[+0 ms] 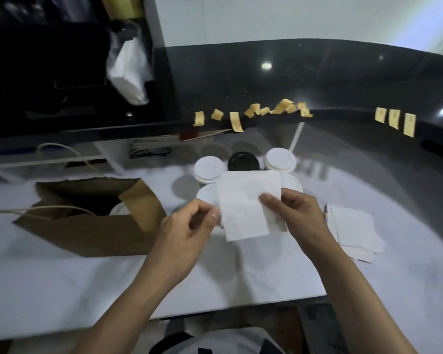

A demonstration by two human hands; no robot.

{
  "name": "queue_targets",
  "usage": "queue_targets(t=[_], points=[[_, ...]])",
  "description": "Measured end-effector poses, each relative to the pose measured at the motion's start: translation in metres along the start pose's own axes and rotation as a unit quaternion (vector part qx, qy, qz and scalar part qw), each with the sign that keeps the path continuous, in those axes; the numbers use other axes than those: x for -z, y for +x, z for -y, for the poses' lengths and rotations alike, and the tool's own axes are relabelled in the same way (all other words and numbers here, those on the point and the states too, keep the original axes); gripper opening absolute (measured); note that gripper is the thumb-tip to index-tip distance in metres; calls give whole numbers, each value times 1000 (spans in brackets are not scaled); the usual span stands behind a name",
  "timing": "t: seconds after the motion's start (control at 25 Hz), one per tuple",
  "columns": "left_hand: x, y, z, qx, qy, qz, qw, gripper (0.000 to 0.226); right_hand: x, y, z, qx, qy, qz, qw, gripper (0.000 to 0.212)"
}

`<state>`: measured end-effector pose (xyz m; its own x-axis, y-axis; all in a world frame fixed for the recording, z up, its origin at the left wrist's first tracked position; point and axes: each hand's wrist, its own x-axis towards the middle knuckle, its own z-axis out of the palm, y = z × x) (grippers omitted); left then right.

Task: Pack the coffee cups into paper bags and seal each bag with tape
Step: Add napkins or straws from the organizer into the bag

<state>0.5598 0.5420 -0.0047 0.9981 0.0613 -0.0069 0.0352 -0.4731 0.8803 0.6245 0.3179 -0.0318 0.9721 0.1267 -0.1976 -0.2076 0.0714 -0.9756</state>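
Two hands work close together over the white table (87,290). The right hand (294,213) pinches a paper napkin (246,208) by its right edge, thumb on top. The left hand (187,231) seems to nip the left edge, though blur softens that.

The lidded coffee cups (207,169) cluster at twelve o'clock, partly behind the napkin. They are probably light, thin-walled and crushable, best gripped round the body below the lid.

At nine o'clock the brown paper bag (87,226) gapes open, with one white lid (119,209) showing inside. Tape strips (234,121) hang along the counter edge (343,116), and a napkin stack (351,226) lies at three.
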Motion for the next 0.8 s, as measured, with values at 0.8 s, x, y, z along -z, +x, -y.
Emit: queue_targets(t=[0.8], points=[[185, -36, 17, -136, 215, -185, 949, 16, -160, 22, 20, 75, -98, -60, 990, 9]])
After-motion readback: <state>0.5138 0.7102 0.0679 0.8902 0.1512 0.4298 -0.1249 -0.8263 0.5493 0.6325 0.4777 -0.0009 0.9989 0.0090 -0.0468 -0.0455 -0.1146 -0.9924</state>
